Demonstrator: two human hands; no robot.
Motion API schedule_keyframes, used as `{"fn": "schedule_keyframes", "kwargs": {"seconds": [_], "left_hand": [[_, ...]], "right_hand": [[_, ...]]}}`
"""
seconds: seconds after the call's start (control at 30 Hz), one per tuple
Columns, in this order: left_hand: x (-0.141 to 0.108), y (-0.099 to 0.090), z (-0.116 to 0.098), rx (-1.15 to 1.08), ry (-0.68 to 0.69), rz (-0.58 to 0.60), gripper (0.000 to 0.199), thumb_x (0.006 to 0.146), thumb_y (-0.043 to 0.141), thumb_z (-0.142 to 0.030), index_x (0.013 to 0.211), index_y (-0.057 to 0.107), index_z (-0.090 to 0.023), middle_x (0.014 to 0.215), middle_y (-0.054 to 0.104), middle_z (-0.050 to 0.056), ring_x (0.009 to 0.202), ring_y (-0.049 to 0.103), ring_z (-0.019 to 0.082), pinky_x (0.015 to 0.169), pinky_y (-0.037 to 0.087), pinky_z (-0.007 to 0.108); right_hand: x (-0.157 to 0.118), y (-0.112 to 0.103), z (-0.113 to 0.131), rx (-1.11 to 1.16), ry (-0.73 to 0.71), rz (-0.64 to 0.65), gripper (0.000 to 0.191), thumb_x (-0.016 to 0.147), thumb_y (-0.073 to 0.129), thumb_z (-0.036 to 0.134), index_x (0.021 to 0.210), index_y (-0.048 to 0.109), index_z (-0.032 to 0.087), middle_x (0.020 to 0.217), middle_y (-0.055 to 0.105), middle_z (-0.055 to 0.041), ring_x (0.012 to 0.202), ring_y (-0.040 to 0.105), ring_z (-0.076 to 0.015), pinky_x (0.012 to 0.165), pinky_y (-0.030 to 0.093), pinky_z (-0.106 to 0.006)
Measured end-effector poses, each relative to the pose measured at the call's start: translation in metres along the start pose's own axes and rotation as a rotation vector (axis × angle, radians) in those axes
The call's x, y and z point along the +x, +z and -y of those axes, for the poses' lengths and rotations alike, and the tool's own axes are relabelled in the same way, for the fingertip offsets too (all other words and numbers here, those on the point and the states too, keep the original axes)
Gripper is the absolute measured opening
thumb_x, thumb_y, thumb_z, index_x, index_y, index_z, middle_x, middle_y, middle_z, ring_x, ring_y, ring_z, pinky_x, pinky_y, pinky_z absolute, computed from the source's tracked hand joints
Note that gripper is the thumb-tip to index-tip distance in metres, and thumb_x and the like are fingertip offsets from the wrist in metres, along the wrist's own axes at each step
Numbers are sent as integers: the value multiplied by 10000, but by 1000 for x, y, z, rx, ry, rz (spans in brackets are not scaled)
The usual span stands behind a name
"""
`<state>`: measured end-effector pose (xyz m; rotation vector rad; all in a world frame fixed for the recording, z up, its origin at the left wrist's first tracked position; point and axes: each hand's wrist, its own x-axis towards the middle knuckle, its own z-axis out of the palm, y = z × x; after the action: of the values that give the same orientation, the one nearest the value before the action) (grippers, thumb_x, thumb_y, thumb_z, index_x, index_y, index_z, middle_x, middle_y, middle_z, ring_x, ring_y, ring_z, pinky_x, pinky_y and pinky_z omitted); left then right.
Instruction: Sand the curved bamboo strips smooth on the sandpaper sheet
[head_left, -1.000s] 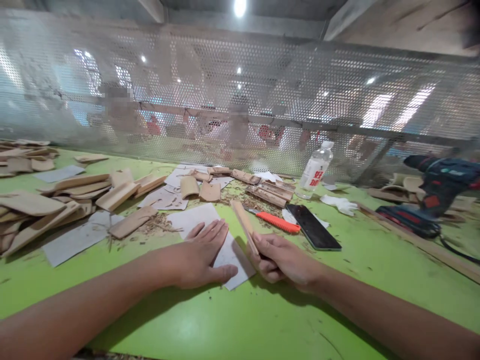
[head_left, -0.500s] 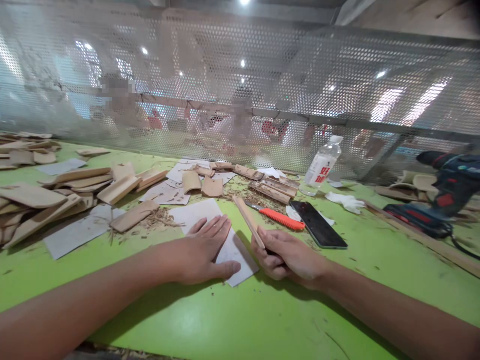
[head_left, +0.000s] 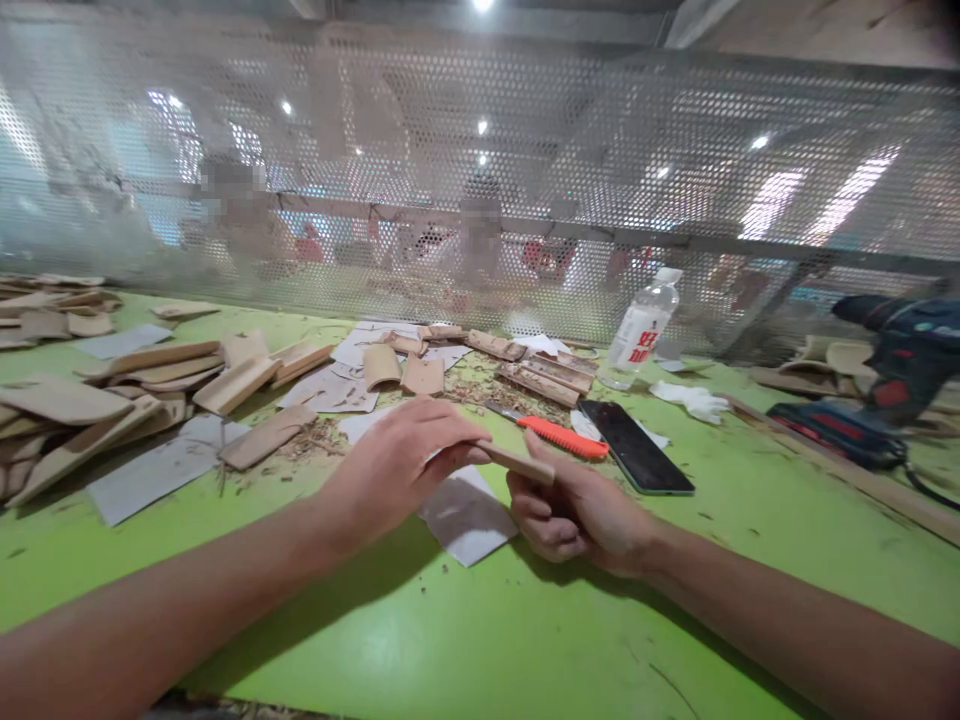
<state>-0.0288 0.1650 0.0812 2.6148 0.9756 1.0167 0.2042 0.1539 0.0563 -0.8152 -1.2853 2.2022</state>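
A small piece of split bamboo (head_left: 517, 463) is held above the table between my two hands. My right hand (head_left: 581, 510) is closed on its right end, thumb on top. At the other end, my left hand (head_left: 416, 450) grips it; the hand's back faces up and hides part of the fingers. Beneath the hands a pale sheet of paper (head_left: 472, 520) lies on the green table (head_left: 450, 640). Just beyond my right hand is an orange utility knife (head_left: 566, 437) with its blade out, beside a black phone (head_left: 636, 450).
Bamboo pieces (head_left: 67, 395) are heaped at the left, with more in the middle among shavings. Farther back stand a plastic bottle (head_left: 641, 335) and a perforated metal screen (head_left: 420, 200). A cordless drill (head_left: 892, 380) and a white glove (head_left: 690, 402) are at the right.
My left hand has lifted off the paper and closed on the bamboo's free end. The bamboo has swung from pointing away to lying more crosswise between the hands.
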Motion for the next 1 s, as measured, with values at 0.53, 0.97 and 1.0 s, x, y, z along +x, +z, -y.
{"fn": "schedule_keyframes", "kwargs": {"seconds": [0.53,0.97,1.0], "left_hand": [[-1,2,-7,-93,-4,111,232,1079,469,-326,1064,663,-200,917,685,23,818,625,190,718,437,283],[19,20,-13,-611,-373,97,188,1024,518,-399,1047,524,-212,876,682,31,820,677,225,723,528,347],[23,21,-14,-553,-329,88,187,1019,524,-398,1020,539,-212,915,681,39,862,669,229,764,528,361]], "right_hand": [[3,-7,-6,-19,-54,91,814,883,234,895,546,475,194,374,299,89,338,147,-60,356,100,-206],[-2,0,2,-701,-527,-491,509,896,663,633,1154,605,198,1032,694,-99,885,656,-233,779,537,-373],[-4,1,4,-763,-539,-546,466,935,634,593,1180,605,198,1093,699,-116,951,662,-256,823,534,-400]]}}
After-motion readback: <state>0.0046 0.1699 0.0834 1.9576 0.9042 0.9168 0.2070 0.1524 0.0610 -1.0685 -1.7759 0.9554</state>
